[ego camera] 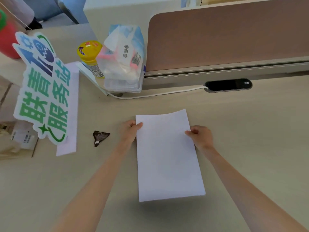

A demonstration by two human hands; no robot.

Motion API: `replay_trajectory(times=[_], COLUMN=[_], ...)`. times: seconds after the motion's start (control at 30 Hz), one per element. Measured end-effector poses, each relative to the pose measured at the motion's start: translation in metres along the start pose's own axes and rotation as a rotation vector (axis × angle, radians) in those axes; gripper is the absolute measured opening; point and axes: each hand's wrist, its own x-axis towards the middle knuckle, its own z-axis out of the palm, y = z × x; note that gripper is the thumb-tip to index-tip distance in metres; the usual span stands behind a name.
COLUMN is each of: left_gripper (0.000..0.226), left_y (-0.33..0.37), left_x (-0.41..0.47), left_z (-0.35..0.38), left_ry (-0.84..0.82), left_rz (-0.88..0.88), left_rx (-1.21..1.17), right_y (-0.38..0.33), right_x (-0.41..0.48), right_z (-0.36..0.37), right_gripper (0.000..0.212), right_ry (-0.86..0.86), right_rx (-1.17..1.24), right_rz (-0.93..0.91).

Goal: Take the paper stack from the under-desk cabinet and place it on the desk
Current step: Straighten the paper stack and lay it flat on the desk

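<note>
A white paper stack [168, 158] is held over the beige desk [250, 131], long side running away from me. Its near end hovers above the desk and casts a shadow below. My left hand [129, 131] pinches the stack's left edge near the far corner, thumb on top. My right hand [201, 136] grips the right edge at about the same height, thumb on the sheet. The under-desk cabinet is out of view.
A small dark triangular wrapper [100, 137] lies left of the stack. Farther left stands a cut-out sign [44, 91] on a white base. A tissue pack [124, 59], a yellow-lidded bottle [91, 56], a white cable [158, 93], a black cable port [228, 85] and a brown partition [225, 36] line the back.
</note>
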Motion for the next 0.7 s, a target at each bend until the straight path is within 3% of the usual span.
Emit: replay_trajectory(times=[0.07,0.17,0.27,0.4,0.7], left_gripper=[0.018,0.025,0.014,0.034,0.029], left_y=[-0.001,-0.004,-0.007,-0.005,-0.014], left_x=[0.009,0.021,0.024,0.014,-0.008], left_z=[0.001,0.001,0.002,0.007,0.006], left_ry=[0.065,0.121,0.175,0.302,0.325], left_rz=[0.068,0.075,0.093,0.120,0.143], left_rx=[0.040,0.086,0.153,0.163,0.091], right_y=[-0.003,-0.006,-0.007,-0.004,0.001], right_x=[0.005,0.010,0.012,0.010,-0.006], right_z=[0.004,0.011,0.014,0.023,0.027], right_gripper=[0.043,0.026,0.013,0.019,0.017], right_ry=[0.035,0.063,0.087,0.160,0.168], right_rx=[-0.032,-0.072,-0.090,-0.109,-0.059], right_rz=[0.002,0.004,0.011,-0.044,-0.096])
